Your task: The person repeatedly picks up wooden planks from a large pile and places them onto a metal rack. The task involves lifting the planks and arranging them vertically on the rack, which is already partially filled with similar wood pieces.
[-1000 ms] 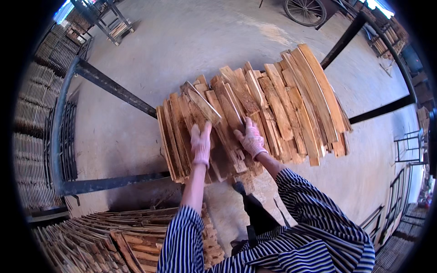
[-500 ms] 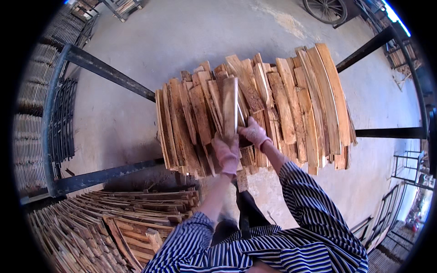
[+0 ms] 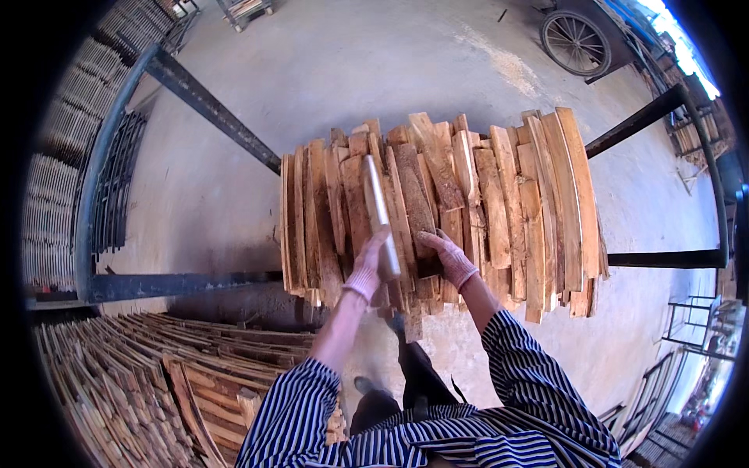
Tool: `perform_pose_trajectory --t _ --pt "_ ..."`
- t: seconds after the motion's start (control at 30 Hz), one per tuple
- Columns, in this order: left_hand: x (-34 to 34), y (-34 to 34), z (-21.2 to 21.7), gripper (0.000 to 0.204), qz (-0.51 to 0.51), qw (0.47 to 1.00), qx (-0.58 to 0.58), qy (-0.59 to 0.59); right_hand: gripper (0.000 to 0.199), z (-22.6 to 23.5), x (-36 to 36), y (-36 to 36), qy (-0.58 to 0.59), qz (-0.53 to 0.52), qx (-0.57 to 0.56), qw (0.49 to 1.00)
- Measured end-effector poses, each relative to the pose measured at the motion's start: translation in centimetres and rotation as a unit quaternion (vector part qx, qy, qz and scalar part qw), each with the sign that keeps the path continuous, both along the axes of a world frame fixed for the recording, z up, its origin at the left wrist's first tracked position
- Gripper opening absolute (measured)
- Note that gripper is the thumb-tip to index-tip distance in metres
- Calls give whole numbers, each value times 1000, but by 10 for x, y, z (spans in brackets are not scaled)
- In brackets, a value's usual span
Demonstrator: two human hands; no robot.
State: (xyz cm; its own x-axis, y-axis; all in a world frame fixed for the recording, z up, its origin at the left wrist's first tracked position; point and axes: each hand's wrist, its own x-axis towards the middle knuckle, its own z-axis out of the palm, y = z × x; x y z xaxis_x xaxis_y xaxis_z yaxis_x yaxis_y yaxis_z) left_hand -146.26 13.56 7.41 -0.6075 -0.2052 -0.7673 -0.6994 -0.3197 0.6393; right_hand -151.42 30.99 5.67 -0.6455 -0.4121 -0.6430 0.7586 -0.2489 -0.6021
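A gloved left hand [image 3: 367, 269] closes around the near end of a thin wooden slat [image 3: 378, 210], tipped up on its edge above the others and pointing away from the worker; the gloved right hand [image 3: 446, 257] lies flat, fingers spread, on the near ends of the slats just beside it, gripping nothing; both striped sleeves [image 3: 499, 366] reach up from the lower edge of the view.

The slat in hand stands over the middle of a broad pile of rough wooden slats [image 3: 499, 195], laid side by side across two dark metal rails [image 3: 211, 101] of a rack; the pile's near ends are ragged and uneven, some pieces jutting lower than their neighbours; bare concrete floor [image 3: 351, 62] spreads beyond, with a spoked cart wheel [image 3: 576, 43] at the far edge.

To the worker's lower left, a second heap of slats [image 3: 133, 374] fans out close to the floor; further stacks [image 3: 55, 195] line the left rim.

The risks, as they appear: the raised slat is held by one end only, so it could twist or slip from the glove; lifting it may drag loose neighbours off the rails, since the jutting pieces look poorly supported; rough edges threaten splinters through thin gloves.
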Motion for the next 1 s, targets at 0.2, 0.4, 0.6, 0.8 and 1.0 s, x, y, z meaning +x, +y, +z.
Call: perform_pose_trajectory --t 0.2,0.4,0.6,0.8,1.0 --pt "80 -26 -46 82 -49 982 175 42 55 9 74 4 -47 25 30 998" --pt "208 -7 -14 98 -203 979 -27 2 45 -72 170 33 -118 47 -66 990" --pt "302 18 48 96 41 976 -126 173 50 -53 211 17 143 145 -121 971" --pt "493 -19 20 77 421 889 5 180 119 57 317 -116 46 477 -257 839" --pt "618 -70 113 68 517 843 -115 99 97 119 449 -263 283 629 -121 714"
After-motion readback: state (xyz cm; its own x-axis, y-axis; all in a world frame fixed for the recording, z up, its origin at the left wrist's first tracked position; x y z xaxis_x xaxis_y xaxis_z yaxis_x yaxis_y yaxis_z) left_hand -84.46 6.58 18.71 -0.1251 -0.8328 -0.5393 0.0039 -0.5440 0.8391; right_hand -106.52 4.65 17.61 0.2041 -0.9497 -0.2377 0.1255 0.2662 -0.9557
